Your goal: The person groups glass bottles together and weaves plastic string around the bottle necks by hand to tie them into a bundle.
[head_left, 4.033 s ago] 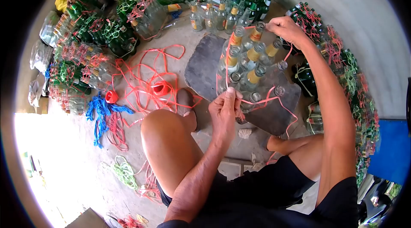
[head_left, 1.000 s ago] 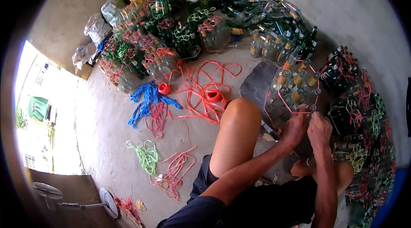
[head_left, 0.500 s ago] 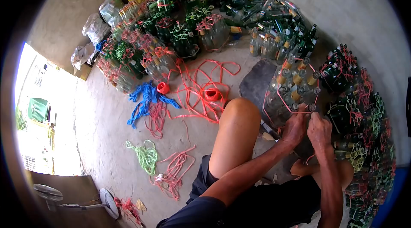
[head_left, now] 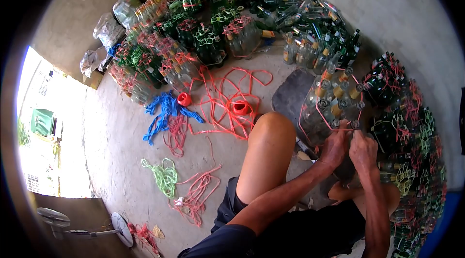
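Head view, clear bottles [head_left: 335,109], pink strapping [head_left: 324,116]

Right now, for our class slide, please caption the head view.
Left hand and right hand at pink twine looped around clustered glass bottles.

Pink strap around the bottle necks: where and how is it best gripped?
Probably pinch the pink strap by its left span, from the left: that stretch runs straight between bottle necks, exposed, while the left hand and right hand occupy the near side.
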A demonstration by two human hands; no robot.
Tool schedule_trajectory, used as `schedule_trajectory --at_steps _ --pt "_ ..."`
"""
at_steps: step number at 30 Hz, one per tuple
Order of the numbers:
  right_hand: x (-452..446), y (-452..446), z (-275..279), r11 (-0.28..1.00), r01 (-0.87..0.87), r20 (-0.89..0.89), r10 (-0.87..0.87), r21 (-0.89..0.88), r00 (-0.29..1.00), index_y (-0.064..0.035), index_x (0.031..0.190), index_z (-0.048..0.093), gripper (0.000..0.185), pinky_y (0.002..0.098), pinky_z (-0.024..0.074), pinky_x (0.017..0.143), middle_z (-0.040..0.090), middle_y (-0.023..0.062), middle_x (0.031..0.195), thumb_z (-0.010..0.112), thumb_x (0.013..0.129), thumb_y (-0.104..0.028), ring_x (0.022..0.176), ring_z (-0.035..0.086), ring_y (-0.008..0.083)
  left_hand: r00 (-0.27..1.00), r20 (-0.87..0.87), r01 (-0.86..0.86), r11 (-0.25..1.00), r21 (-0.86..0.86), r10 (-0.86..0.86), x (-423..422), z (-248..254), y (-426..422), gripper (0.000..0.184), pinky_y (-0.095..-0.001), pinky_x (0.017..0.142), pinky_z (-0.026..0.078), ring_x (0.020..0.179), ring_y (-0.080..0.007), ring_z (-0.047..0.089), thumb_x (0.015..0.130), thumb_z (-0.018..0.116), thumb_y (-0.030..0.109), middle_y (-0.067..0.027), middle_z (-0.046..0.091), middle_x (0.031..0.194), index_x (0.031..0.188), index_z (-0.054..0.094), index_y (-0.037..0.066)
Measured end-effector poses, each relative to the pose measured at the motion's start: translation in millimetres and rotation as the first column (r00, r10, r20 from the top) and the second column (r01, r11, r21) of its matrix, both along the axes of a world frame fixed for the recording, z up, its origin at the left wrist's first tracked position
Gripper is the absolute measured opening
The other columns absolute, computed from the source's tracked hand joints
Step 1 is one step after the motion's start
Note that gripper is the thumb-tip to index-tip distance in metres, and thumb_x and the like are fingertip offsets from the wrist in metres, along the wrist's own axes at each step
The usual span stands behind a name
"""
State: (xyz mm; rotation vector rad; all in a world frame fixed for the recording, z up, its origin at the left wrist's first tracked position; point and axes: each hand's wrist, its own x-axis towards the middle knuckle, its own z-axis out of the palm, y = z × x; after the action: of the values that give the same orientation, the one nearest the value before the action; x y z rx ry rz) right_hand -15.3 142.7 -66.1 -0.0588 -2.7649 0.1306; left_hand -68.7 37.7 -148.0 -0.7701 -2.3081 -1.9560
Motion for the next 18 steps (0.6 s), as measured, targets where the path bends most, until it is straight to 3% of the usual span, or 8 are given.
schedule_trajectory --at_steps 7,10,13,16,18 --pt "2.0 -4.6 5.8 0.997 0.018 0.023 -0.019 0.074 1.0 -0.0057 0.084 0.058 0.009 0.0505 0.0565 0.06 0.067 0.018 0.066 0.061 0.092 -0.007 0.062 0.07 0.0389 1.0 0.01 0.013 1.0 0.004 -0.014 -0.5 0.1 -0.3 0.043 -0.0515 0.093 0.053 0.114 -0.0499 0.065 0.102 0.059 0.006 -0.0294 0.066 0.121 0.144 0.05 -0.002" --pt "2.5 -6.1 8.4 0.993 0.015 0.026 -0.018 0.117 0.999 -0.006 0.084 0.058 0.009 0.0506 0.0563 0.059 0.067 0.0176 0.066 0.061 0.093 -0.007 0.062 0.07 0.0393 0.997 -0.075 -0.005 0.998 0.065 0.01 -0.9 0.0 -1.1 0.05 -0.0537 0.08 0.055 0.098 -0.0507 0.068 0.104 0.06 0.009 -0.0316 0.068 0.106 0.151 0.045 -0.003" --pt "1.2 -7.1 9.6 0.986 0.024 0.058 -0.034 0.164 0.998 -0.0065 0.085 0.058 0.009 0.0508 0.0561 0.058 0.067 0.017 0.066 0.062 0.092 -0.008 0.062 0.07 0.0393 0.991 -0.123 -0.039 0.995 0.089 0.05 -0.5 0.8 -0.8 0.051 -0.0533 0.08 0.055 0.098 -0.0504 0.068 0.104 0.06 0.008 -0.0315 0.068 0.108 0.151 0.046 -0.002" --pt "2.1 -6.8 9.6 0.981 0.03 0.082 -0.046 0.191 0.996 -0.0069 0.085 0.057 0.009 0.0505 0.0562 0.059 0.068 0.0164 0.066 0.063 0.092 -0.008 0.062 0.07 0.0388 0.995 0.071 0.057 0.996 0.074 -0.062 0.6 7.4 -5.5 0.043 -0.0504 0.092 0.053 0.114 -0.0503 0.065 0.102 0.06 0.007 -0.0305 0.065 0.123 0.144 0.05 -0.001" --pt "2.7 -7.9 8.0 0.98 0.025 0.088 -0.043 0.199 0.995 -0.0071 0.085 0.057 0.01 0.0501 0.0563 0.06 0.068 0.016 0.068 0.064 0.092 -0.009 0.062 0.07 0.0384 0.997 0.058 0.038 0.997 0.061 -0.042 1.1 8.5 -5.9 0.044 -0.0503 0.092 0.053 0.114 -0.05 0.065 0.102 0.06 0.007 -0.0302 0.065 0.122 0.144 0.05 -0.001"
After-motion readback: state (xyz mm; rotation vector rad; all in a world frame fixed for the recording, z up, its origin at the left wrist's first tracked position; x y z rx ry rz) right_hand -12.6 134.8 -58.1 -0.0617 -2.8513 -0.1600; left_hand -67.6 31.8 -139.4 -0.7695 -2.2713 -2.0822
